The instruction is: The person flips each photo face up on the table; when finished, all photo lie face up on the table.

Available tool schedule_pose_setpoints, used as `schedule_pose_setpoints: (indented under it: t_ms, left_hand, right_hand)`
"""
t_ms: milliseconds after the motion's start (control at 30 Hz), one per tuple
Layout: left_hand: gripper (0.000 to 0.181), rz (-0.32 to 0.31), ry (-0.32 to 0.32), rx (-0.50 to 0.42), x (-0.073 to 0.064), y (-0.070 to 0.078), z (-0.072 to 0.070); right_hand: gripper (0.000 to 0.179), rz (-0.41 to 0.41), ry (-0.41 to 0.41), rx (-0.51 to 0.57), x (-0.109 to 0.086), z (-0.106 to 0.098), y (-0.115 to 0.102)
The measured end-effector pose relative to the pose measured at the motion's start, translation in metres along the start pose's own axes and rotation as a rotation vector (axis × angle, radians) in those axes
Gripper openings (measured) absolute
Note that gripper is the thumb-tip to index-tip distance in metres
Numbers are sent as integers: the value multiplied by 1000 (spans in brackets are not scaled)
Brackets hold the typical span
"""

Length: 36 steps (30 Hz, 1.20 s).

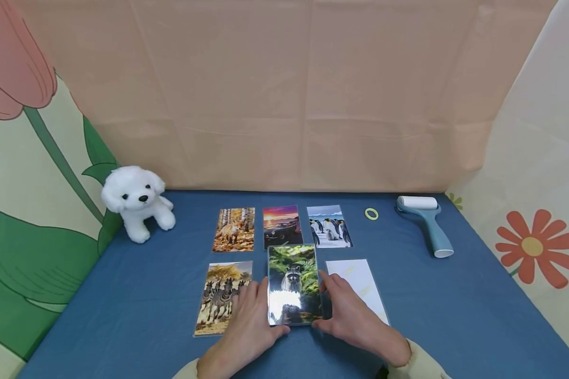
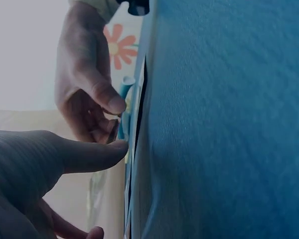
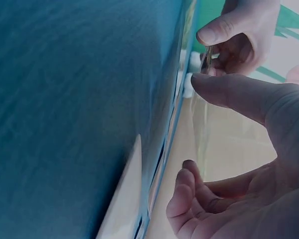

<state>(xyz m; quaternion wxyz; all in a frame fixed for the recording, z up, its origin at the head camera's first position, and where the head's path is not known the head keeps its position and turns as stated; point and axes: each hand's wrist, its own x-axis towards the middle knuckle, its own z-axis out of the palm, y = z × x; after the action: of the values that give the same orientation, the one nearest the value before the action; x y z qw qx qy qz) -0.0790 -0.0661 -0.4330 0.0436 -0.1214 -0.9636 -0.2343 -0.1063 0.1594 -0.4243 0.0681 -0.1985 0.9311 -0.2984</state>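
Observation:
A glossy photo card of a raccoon among green ferns (image 1: pixel 294 284) is held between both hands in the head view, tilted a little above the blue table. My left hand (image 1: pixel 250 326) grips its left edge, with the thumb at the lower left corner. On the opposite edge, my right hand (image 1: pixel 353 320) holds it between thumb and fingers. The right wrist view shows the card edge-on and clear of the cloth. Under my left fingers lies a zebra card (image 1: pixel 213 310), partly covered. Beside the right hand is a white card (image 1: pixel 360 279), blank but for faint yellowish marks.
Behind lie a fox card (image 1: pixel 234 229), a sunset card with a dark car (image 1: pixel 282 226) and a penguin card (image 1: pixel 329 226). A yellow-green ring (image 1: pixel 366 212) and a blue-handled lint roller (image 1: pixel 431 226) lie right. A white plush dog (image 1: pixel 139 202) sits at the left.

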Motion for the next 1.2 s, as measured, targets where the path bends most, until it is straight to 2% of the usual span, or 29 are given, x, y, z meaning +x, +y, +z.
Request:
schedule_pose_setpoints:
  t_ms: [167,367,567,667,1200]
  left_hand:
    - [95,33,-29,37,1,-5,1]
    - [93,52,-58,98,1,-9,2]
    - [88,68,-63,121,1,-13,3]
    - [88,60,-88,122,2,-13,2]
    - [87,27,-165,164,4,-11,-3]
  right_hand:
    - [90,25,-42,-23,2,4,2]
    - [75,29,-88,-80,6,5,2]
    - [81,56,-116,-141,10,4,-3]
    - [83,62,-118,-174,11,5,-5]
    - [81,29,-125,-306,13,7,-11]
